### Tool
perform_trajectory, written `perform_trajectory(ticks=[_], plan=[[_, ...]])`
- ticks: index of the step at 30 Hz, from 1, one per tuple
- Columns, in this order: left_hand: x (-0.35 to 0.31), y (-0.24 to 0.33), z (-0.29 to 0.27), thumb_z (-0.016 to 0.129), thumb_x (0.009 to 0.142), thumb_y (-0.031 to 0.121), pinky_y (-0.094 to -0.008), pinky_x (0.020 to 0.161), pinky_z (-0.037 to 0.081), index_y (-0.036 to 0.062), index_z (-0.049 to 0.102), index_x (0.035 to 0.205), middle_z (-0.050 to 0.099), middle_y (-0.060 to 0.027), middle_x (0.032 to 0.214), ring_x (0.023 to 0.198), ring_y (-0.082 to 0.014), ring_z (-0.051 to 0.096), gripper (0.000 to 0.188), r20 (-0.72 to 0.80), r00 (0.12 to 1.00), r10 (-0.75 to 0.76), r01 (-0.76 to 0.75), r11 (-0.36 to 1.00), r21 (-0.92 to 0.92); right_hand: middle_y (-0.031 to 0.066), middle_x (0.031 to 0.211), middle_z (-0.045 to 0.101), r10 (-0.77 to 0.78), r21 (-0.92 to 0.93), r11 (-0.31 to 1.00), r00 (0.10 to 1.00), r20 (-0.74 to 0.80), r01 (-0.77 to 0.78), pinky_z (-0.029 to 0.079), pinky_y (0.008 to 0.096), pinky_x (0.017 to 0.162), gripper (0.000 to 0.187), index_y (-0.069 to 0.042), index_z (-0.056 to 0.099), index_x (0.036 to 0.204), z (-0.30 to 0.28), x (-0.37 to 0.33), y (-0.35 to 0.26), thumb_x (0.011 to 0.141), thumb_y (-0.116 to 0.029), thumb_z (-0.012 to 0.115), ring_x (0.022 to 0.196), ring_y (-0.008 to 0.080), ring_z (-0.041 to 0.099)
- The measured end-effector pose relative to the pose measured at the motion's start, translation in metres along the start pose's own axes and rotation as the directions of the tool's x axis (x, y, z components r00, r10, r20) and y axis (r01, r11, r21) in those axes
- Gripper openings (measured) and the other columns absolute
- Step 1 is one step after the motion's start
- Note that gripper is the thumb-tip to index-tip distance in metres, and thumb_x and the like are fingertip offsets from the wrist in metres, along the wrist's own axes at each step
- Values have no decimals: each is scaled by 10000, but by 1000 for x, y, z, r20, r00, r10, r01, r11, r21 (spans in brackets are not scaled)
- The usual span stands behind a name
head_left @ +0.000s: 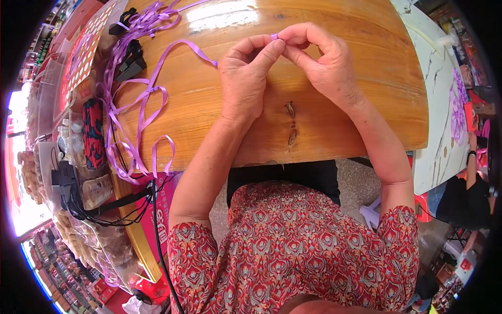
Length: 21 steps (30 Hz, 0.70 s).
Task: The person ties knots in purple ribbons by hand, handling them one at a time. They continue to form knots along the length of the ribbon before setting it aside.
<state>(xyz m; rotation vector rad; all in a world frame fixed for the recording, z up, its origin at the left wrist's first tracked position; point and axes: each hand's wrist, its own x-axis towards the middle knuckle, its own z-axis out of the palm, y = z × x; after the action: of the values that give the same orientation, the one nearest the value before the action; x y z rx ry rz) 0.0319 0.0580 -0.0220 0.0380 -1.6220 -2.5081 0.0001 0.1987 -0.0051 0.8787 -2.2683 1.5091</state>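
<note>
My left hand (248, 65) and my right hand (321, 57) meet fingertip to fingertip above the far middle of the wooden table. Both pinch a short piece of purple ribbon (274, 36), of which only a small bit shows between the fingers. A long strand of purple ribbon (183, 43) runs from beside my left hand toward the left of the table. More ribbon lies there in loose loops and a tangled heap (151, 21). Whether the strand joins the piece in my fingers is hidden by my left hand.
Two black clips (132, 62) lie among the ribbon at the left. Black cables (104, 212) hang over the table's left edge. At the right stands a white marble-patterned table (436, 110) with purple ribbon on it; another person's arm (472, 157) is beside it.
</note>
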Motion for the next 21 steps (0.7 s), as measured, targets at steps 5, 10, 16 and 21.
perform_trajectory(ticks=[5,10,16,21], plan=[[-1,5,-5,658,812,43,-178,695,440,-4,647,900,638,-19,851,769,-63,558,99,26,999,-46,47,997,-67,28,902,635,280,470,812,938,205,-345,457,217,800,199,-8,621,1036,-6,3,3,838,-18,601,855,85,579],[-4,9,-5,657,817,71,-146,543,331,7,651,881,595,36,743,615,-7,446,91,94,989,-116,123,990,-72,31,957,632,244,415,845,935,259,-336,448,214,839,190,5,614,1045,-10,0,5,863,-17,567,914,85,568],[-1,7,-8,667,813,87,-161,496,293,10,643,891,567,49,702,560,-13,398,112,17,997,-74,76,988,-133,20,968,630,231,369,885,956,183,-284,438,203,820,171,-1,624,1025,-13,-2,-4,860,-21,579,897,80,561],[0,3,-6,672,811,88,-165,477,288,16,640,893,567,43,697,536,-19,388,114,17,995,-96,97,974,-204,1,903,637,35,92,995,992,120,-46,437,214,772,153,-16,639,970,-8,-4,-4,828,-72,641,834,79,559]])
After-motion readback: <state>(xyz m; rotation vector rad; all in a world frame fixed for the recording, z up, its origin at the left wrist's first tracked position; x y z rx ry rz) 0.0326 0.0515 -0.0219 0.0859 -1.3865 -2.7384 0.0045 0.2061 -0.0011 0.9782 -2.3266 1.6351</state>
